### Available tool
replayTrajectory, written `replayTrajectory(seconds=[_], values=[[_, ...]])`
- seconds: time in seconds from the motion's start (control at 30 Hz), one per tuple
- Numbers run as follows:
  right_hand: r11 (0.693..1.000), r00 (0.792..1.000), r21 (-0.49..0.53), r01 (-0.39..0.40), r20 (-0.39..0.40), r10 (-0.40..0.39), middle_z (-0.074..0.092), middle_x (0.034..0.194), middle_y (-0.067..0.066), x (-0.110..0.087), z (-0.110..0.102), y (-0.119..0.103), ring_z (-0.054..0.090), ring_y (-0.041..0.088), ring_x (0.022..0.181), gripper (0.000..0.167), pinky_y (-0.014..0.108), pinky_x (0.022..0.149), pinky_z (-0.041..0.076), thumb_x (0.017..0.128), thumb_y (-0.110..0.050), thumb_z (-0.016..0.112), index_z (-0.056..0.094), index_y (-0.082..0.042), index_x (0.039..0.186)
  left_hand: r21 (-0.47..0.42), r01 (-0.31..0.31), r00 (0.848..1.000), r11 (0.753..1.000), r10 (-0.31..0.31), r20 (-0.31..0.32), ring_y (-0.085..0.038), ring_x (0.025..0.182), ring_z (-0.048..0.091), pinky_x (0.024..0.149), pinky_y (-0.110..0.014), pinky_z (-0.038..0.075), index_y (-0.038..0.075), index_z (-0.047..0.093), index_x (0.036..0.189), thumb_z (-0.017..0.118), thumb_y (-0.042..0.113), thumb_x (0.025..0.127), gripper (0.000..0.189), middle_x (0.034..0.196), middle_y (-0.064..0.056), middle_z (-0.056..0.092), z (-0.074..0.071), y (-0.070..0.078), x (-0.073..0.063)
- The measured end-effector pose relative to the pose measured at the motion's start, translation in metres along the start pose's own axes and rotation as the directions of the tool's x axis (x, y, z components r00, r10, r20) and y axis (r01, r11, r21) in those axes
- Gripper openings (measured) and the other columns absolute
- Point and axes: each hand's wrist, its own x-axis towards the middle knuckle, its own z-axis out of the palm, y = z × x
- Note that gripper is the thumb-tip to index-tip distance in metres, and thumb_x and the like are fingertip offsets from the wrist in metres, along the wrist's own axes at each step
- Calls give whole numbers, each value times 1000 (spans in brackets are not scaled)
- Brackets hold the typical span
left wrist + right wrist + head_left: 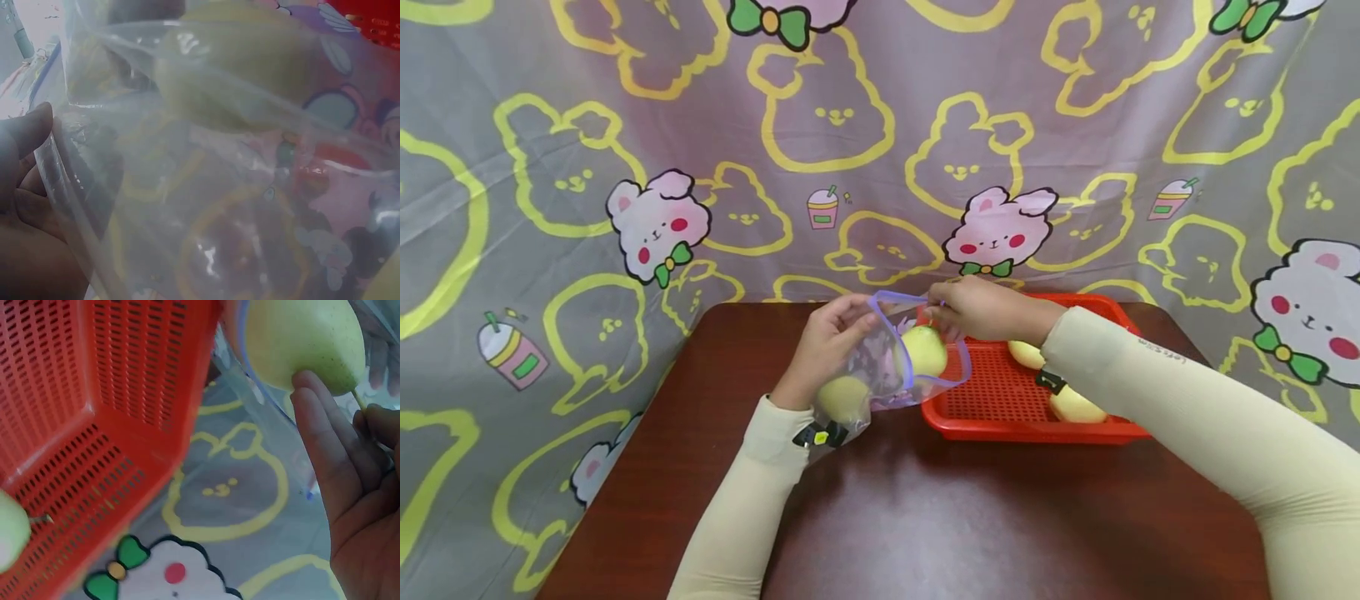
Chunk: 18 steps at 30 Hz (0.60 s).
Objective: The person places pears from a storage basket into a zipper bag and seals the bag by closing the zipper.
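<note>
My left hand (823,350) grips the edge of a clear plastic bag (880,354) with a purple rim and printed figures, thumb on the outside in the left wrist view. One yellow-green pear (844,400) sits low inside the bag, seen through the plastic. At the bag's mouth my right hand (981,307) holds another pear (927,354). In the right wrist view, its thumb and a finger pinch this pear's stem (359,403), while other fingertips touch its skin. The purple rim passes around this pear's far side.
A red perforated plastic basket (1037,432) stands on the dark brown table (925,517), under my right forearm. Two pears show in it, one further back (1026,354) and one near the front (1077,406). A patterned cloth (880,125) hangs behind the table.
</note>
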Motion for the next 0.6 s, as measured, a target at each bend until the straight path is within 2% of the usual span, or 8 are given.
replayTrajectory(seconds=[0.2, 0.27, 0.3, 0.4, 0.5, 0.53, 0.6], values=[[977, 993, 182, -113, -1, 115, 69, 76, 8, 0, 13, 5, 70, 23, 68, 21, 31, 61, 57, 104, -19, 49, 58, -1, 101, -15, 1, 1000, 1000, -1, -18, -12, 97, 66, 81, -31, 53, -12, 61, 112, 60, -4, 94, 20, 109, -23, 68, -2, -23, 2], [966, 991, 223, -129, 0, 132, 70, 78, 9, 0, 16, 6, 70, 24, 70, 22, 32, 62, 57, 104, -20, 49, 58, 0, 100, -4, -10, 1000, 1000, 10, -23, -13, 96, 67, 80, -39, 54, -10, 62, 111, 61, -1, 94, 20, 108, -21, 69, -2, -25, 2], [964, 991, 232, -129, -2, 134, 70, 78, 9, -1, 17, 8, 70, 23, 70, 24, 32, 62, 57, 104, -20, 50, 59, 1, 98, 2, -12, 1000, 1000, 12, -24, -18, 96, 67, 80, -44, 53, -10, 62, 111, 61, -1, 94, 19, 108, -22, 68, -1, -21, 2], [968, 991, 215, -131, -7, 135, 70, 78, 7, -2, 21, 11, 70, 19, 69, 24, 33, 64, 57, 103, -22, 51, 60, 0, 96, 18, -3, 1000, 1000, 3, -22, -14, 94, 67, 79, -47, 53, -13, 62, 109, 61, -3, 94, 18, 107, -25, 68, 2, -8, 1], [979, 992, 162, -124, -11, 127, 69, 76, 4, -5, 27, 13, 68, 16, 65, 25, 34, 63, 56, 102, -23, 53, 62, -2, 93, 32, 15, 1000, 999, -14, -18, -10, 92, 66, 78, -35, 54, -16, 60, 107, 60, -6, 93, 18, 107, -29, 66, 4, 5, 0], [981, 992, 148, -122, -12, 125, 69, 76, 5, -6, 28, 13, 68, 16, 65, 24, 33, 62, 56, 102, -23, 54, 63, -3, 92, 31, 14, 1000, 999, -14, -17, -7, 93, 66, 77, -29, 53, -17, 60, 107, 60, -6, 93, 18, 107, -29, 66, 5, 4, 0], [989, 994, 107, -102, -22, 104, 68, 73, 4, -7, 32, 14, 67, 16, 62, 25, 32, 59, 55, 101, -24, 55, 64, -4, 89, 31, 13, 1000, 999, -12, -19, -13, 94, 67, 76, -24, 52, -17, 60, 107, 60, -5, 93, 18, 107, -29, 65, 5, 4, 0]])
